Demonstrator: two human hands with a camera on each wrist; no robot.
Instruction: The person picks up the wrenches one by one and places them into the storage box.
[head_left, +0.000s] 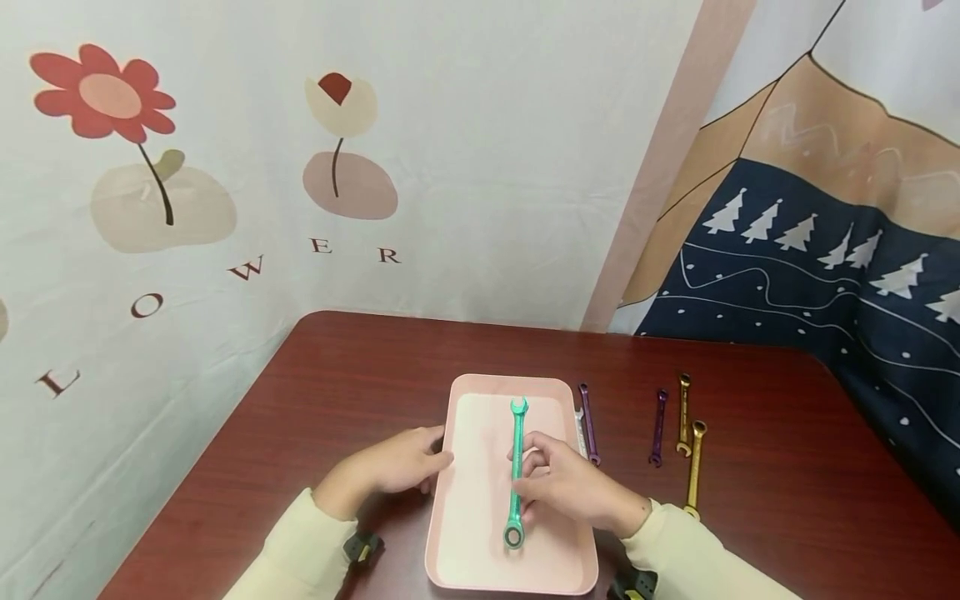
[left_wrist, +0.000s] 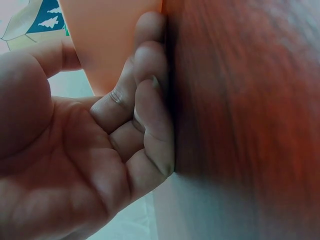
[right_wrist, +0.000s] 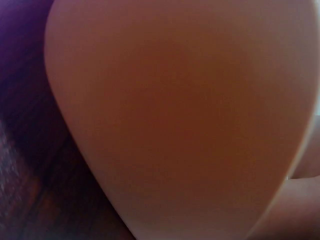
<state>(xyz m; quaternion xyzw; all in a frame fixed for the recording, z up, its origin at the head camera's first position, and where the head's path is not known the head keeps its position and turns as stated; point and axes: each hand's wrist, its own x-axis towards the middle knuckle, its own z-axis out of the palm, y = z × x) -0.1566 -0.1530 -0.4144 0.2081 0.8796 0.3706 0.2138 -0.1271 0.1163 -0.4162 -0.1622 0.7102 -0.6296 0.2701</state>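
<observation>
A green wrench (head_left: 517, 442) lies lengthwise in a pink tray (head_left: 480, 533) at the middle of the dark red table (head_left: 337, 375). My right hand (head_left: 534, 473) grips the wrench around its middle, with the ring end toward me and the open end pointing away. My left hand (head_left: 433, 457) is at the tray's left rim. In the left wrist view the tray's edge (left_wrist: 115, 45) sits between the thumb (left_wrist: 47, 57) and the curled fingers (left_wrist: 147, 95), whose backs lie on the table. The right wrist view shows only a blurred pinkish surface close up.
Right of the tray lie several more wrenches: a silver one (head_left: 579, 427) against the rim, a purple one (head_left: 588, 425), another purple one (head_left: 658, 427) and two gold ones (head_left: 684, 412) (head_left: 695, 468). Patterned cloth walls stand close behind and on both sides.
</observation>
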